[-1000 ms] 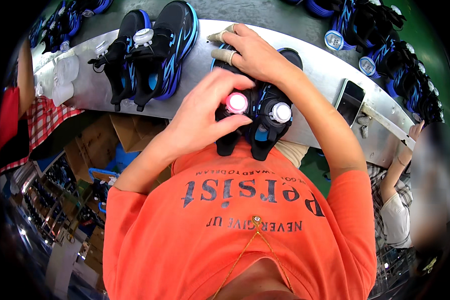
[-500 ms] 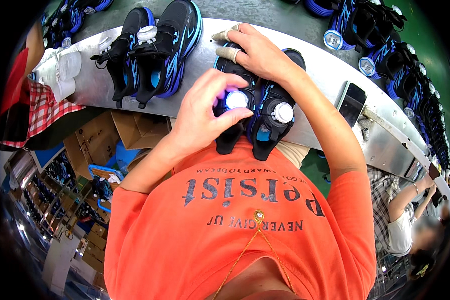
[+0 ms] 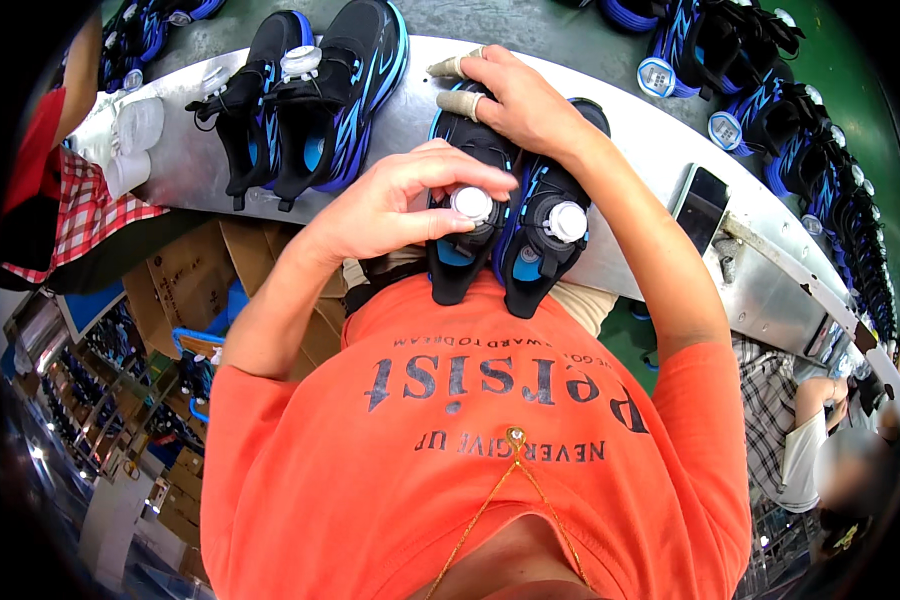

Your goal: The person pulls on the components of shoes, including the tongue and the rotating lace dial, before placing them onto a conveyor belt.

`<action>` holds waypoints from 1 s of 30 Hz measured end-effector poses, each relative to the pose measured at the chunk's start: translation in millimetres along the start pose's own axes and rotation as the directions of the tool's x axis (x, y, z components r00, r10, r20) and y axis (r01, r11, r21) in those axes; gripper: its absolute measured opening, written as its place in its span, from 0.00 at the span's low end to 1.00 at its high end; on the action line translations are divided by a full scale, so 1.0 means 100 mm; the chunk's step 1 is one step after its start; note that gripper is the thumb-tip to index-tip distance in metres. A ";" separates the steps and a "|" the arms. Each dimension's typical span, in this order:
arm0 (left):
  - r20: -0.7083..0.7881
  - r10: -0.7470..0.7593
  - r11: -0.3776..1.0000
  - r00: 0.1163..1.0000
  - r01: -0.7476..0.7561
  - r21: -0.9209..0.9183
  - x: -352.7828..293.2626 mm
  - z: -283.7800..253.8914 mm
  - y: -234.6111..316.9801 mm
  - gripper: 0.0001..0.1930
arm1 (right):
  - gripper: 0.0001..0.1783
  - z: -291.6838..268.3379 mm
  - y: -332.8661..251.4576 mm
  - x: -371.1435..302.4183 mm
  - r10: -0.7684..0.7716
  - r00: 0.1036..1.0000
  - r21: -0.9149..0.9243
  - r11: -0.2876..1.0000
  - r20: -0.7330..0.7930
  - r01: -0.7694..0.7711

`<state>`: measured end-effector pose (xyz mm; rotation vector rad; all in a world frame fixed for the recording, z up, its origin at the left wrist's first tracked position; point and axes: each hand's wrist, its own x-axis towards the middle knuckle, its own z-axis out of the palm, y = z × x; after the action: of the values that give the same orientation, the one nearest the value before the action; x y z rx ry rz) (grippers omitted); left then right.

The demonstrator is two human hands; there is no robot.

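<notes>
A pair of black and blue sneakers stands side by side in front of me, toes away from me. The left sneaker [image 3: 455,262] has a white round dial [image 3: 472,205] on its tongue, unlit. Around that dial curl the thumb and fingers of my left hand [image 3: 395,200]. My right hand [image 3: 525,105] holds the toe end of the same sneaker, beige covers on two of its fingers. Under my right wrist lies the toe of the right sneaker [image 3: 530,270], whose own white dial [image 3: 566,222] is untouched.
Another pair of sneakers [image 3: 335,100] stands left on the metal table [image 3: 630,240]. Clear plastic cups [image 3: 140,130] are beyond it. A phone [image 3: 703,205] lies at right. Rows of sneakers [image 3: 810,150] line the far side. Open cartons [image 3: 190,285] sit below left; people work at both sides.
The dial on the left sneaker was glowing bluish white and is now unlit. My left hand has turned, its fingers now reaching farther over the dial. The right hand stays on the toe.
</notes>
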<state>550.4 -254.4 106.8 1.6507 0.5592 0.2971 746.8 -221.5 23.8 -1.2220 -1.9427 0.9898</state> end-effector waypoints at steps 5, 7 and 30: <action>-0.201 0.137 0.849 0.970 -0.011 0.529 -0.16 0.14 0.31 0.17 | 0.20 -0.04 -0.06 -0.05 0.065 0.997 -0.015 0.998 -0.035 -0.065; -0.217 0.084 0.849 0.973 0.044 0.526 -0.34 0.28 0.45 0.16 | 0.19 -0.19 -0.05 -0.06 0.080 0.990 0.001 0.997 -0.116 -0.080; -0.423 0.117 0.607 0.899 0.272 0.747 1.46 -1.88 0.06 0.23 | 0.22 -1.13 0.32 0.54 0.044 0.948 -0.653 0.714 -0.316 -0.251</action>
<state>581.8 -19.3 125.4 2.4450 1.2452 0.3840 833.3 -133.1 62.1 -1.8352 -2.0567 0.0901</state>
